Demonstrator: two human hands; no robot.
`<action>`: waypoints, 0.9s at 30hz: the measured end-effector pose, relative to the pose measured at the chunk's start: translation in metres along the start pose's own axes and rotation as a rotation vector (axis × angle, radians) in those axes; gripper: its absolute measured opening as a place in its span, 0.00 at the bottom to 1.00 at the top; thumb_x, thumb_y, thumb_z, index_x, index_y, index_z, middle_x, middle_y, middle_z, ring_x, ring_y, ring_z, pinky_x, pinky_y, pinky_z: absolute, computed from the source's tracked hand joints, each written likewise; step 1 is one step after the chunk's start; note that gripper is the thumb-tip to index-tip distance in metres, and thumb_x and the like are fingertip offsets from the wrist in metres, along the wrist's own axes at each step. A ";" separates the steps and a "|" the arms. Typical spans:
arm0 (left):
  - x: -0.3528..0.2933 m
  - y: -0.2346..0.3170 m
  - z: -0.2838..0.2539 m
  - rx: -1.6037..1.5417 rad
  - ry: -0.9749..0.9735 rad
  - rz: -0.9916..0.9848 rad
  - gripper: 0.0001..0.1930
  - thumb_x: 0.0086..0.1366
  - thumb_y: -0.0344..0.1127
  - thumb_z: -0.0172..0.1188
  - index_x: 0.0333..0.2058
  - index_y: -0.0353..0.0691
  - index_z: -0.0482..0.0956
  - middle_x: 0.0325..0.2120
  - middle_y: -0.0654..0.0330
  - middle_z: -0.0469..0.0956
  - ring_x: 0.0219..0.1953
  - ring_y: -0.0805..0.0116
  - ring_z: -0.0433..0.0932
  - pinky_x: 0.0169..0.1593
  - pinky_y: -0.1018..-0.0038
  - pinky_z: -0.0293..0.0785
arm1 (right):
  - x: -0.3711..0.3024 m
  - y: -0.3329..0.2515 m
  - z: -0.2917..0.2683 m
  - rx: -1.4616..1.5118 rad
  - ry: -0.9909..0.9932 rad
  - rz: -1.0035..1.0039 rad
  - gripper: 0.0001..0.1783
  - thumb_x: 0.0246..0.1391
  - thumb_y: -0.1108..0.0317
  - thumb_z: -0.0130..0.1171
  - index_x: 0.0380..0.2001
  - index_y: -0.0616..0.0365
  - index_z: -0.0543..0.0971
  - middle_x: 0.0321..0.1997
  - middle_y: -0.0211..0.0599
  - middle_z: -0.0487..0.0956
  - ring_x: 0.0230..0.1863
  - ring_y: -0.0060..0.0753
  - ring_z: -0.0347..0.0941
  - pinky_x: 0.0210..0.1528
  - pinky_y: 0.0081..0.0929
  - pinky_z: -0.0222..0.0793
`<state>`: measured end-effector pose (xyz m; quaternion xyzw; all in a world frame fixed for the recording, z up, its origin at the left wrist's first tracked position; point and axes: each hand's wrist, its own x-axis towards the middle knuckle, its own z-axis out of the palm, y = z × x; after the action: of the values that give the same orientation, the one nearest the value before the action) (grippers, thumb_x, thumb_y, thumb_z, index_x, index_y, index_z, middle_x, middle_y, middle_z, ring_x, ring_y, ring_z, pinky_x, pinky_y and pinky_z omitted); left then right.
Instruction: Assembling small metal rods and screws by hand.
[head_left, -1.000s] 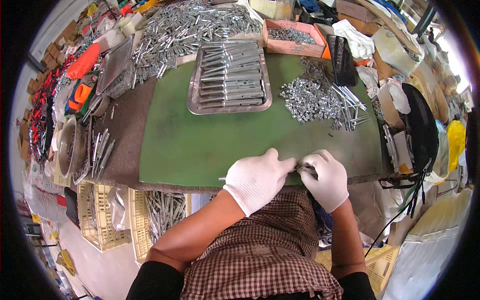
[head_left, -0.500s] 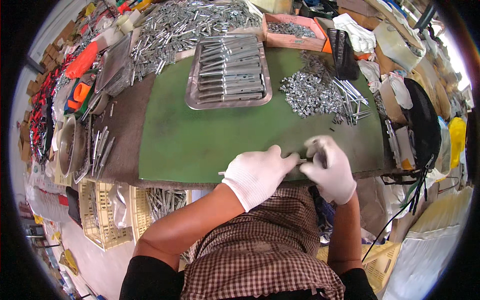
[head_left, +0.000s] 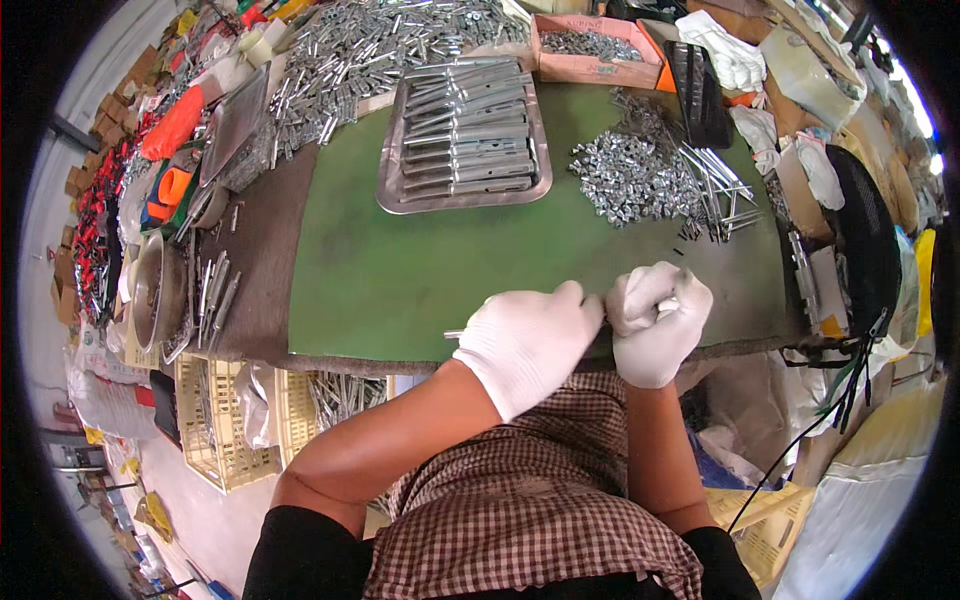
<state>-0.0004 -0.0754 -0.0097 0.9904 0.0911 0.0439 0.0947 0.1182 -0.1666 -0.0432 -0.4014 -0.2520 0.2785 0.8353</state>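
Note:
My left hand [head_left: 530, 345], in a white knit glove, is closed around a thin metal rod [head_left: 453, 334]. Only the rod's left end shows; the rest is covered by the glove. My right hand [head_left: 657, 325], also gloved, has its fingers curled in and meets my left fingertips at the near edge of the green mat [head_left: 400, 270]. What its fingers grip is hidden. Beyond my hands lies a pile of small shiny metal pieces [head_left: 635, 180], with several thin rods [head_left: 722, 190] at its right. A metal tray [head_left: 455, 198] holds a row of silvery tubular parts [head_left: 470, 150].
A large heap of metal parts [head_left: 390, 45] covers the back left. Behind the pile stand a pink box [head_left: 590, 70] of small pieces and a black tray [head_left: 698, 95]. A black bag [head_left: 865, 240] is at the right edge; cream crates [head_left: 215, 440] sit below the left edge.
My right hand has turned and closed its fingers, and now sits against my left fingertips. The rod between the hands is now covered. The whole view has shifted slightly.

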 end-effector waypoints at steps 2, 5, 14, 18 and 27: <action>0.014 0.011 0.001 0.069 -0.035 -0.002 0.07 0.60 0.35 0.54 0.37 0.46 0.76 0.24 0.57 0.71 0.20 0.60 0.79 0.22 0.64 0.75 | -0.002 -0.001 -0.002 -0.032 0.054 -0.051 0.30 0.65 0.54 0.37 0.09 0.56 0.60 0.10 0.27 0.55 0.13 0.22 0.49 0.18 0.24 0.41; 0.017 0.014 -0.001 0.152 -0.048 -0.009 0.04 0.60 0.36 0.55 0.31 0.44 0.75 0.24 0.57 0.74 0.23 0.60 0.80 0.25 0.65 0.78 | -0.004 0.003 -0.016 0.051 0.085 -0.060 0.29 0.64 0.54 0.38 0.10 0.56 0.61 0.10 0.27 0.55 0.12 0.23 0.49 0.17 0.25 0.41; -0.134 -0.069 -0.025 0.020 0.491 -0.512 0.12 0.61 0.40 0.59 0.41 0.45 0.80 0.32 0.56 0.79 0.31 0.55 0.79 0.34 0.66 0.75 | 0.013 0.004 -0.039 0.057 -0.026 0.157 0.11 0.63 0.66 0.47 0.27 0.57 0.72 0.23 0.25 0.66 0.22 0.17 0.57 0.21 0.18 0.52; -0.270 -0.079 0.004 -0.006 0.494 -1.053 0.12 0.62 0.39 0.57 0.40 0.42 0.80 0.34 0.50 0.80 0.37 0.50 0.79 0.41 0.61 0.75 | 0.018 0.012 -0.043 -0.106 -0.083 0.182 0.10 0.63 0.71 0.42 0.35 0.63 0.72 0.23 0.24 0.59 0.21 0.15 0.53 0.22 0.16 0.49; -0.367 -0.077 0.038 0.075 0.416 -1.292 0.13 0.63 0.35 0.55 0.43 0.37 0.81 0.39 0.49 0.81 0.39 0.56 0.81 0.44 0.67 0.76 | 0.004 0.000 0.010 -0.494 0.101 0.086 0.20 0.65 0.62 0.41 0.52 0.61 0.73 0.27 0.29 0.71 0.17 0.12 0.60 0.16 0.12 0.50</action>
<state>-0.3693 -0.0774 -0.0872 0.7108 0.6821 0.1648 0.0481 0.1144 -0.1588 -0.0367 -0.6173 -0.2530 0.2232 0.7107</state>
